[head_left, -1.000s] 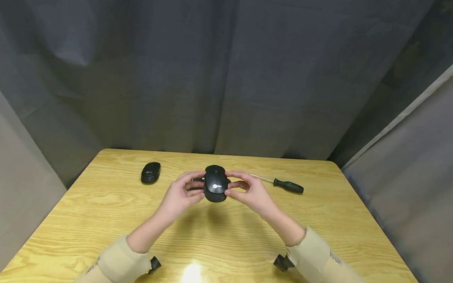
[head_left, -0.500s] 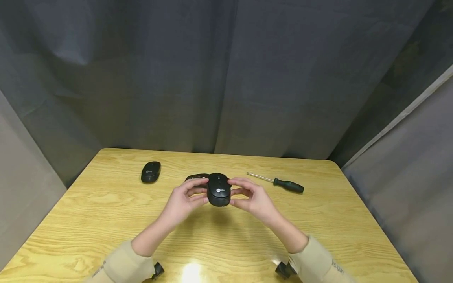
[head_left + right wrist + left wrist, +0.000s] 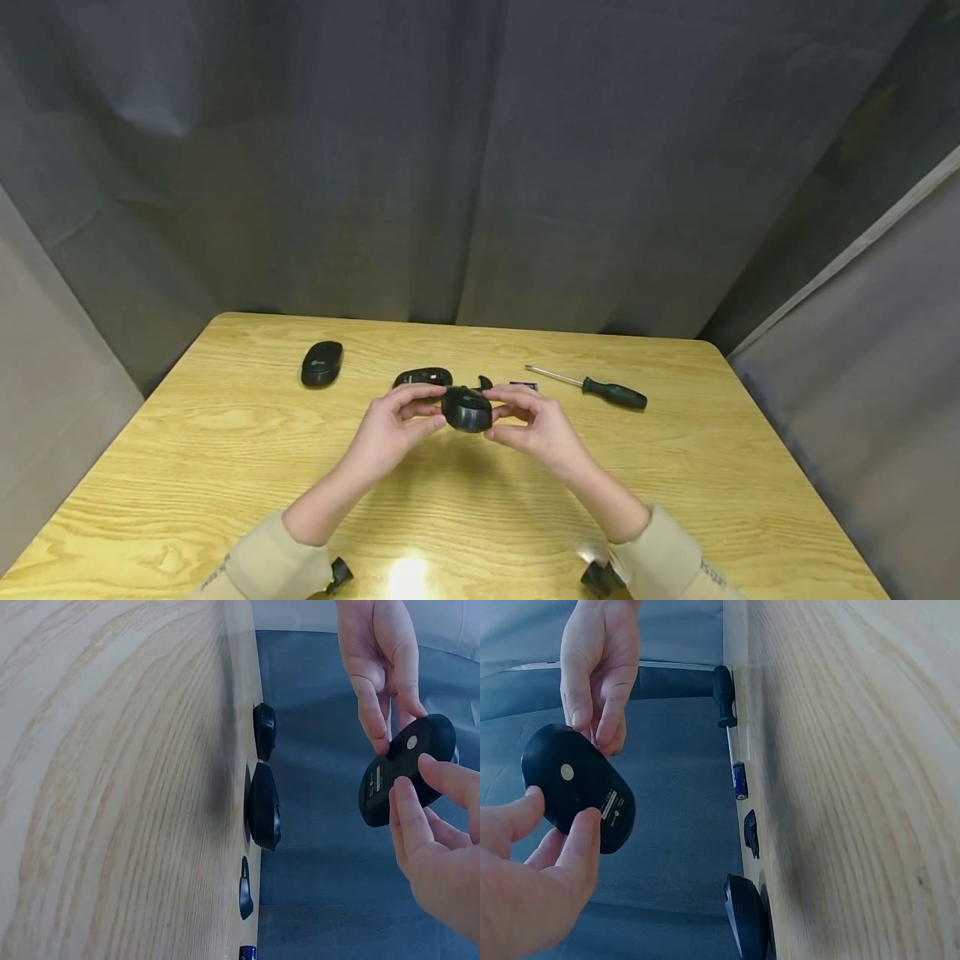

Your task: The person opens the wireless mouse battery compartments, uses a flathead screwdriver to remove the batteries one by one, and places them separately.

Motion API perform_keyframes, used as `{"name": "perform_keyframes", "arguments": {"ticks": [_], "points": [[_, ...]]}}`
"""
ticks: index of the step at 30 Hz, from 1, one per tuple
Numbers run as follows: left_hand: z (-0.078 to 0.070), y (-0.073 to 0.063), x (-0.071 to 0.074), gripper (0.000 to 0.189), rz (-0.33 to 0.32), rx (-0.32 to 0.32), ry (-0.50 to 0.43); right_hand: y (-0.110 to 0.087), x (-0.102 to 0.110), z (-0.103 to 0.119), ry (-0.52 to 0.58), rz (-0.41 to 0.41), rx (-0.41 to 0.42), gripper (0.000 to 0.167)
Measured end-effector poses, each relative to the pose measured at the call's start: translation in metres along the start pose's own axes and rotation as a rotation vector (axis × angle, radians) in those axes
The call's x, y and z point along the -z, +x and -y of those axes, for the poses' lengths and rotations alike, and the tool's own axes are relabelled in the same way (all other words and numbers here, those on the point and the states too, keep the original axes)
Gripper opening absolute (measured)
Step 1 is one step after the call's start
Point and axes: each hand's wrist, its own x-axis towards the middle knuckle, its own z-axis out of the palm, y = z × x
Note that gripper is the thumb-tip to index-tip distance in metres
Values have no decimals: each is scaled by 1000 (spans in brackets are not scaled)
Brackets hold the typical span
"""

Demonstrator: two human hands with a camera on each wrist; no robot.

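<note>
Above the table, a black computer mouse is held between both hands. My left hand pinches its left side, and my right hand pinches the right side. In the left wrist view the underside of the mouse shows, with a round pale sticker and a printed label. The right wrist view shows that underside too, with the fingertips of the right hand against it. Just behind the hands lie a second black mouse, a small curved black piece and a blue battery.
A third black mouse sits at the back left of the wooden table. On the right lies a screwdriver with a dark green handle, its tip pointing left. A grey curtain hangs behind the table.
The held mouse has come slightly down and toward me, and its front has tipped down away from view. The black piece and the battery behind it now show. Both hands keep hold of it.
</note>
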Motion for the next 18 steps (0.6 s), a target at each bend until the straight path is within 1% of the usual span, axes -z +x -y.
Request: {"name": "perform_keyframes", "arguments": {"ticks": [4, 6, 9, 14, 18], "points": [[0, 1, -2, 40, -26, 11, 13, 0, -1, 2, -40, -20, -25, 41], [-1, 2, -2, 40, -32, 10, 14, 0, -2, 4, -45, -30, -47, 39], [-3, 2, -2, 38, -44, 30, 10, 0, -2, 7, -32, -39, -86, 38], [-5, 1, -2, 37, -44, 84, 13, -1, -3, 8, 46, -53, -152, 38], [-3, 1, -1, 36, -36, 101, 23, -2, -3, 7, 138, -59, -160, 37]]}}
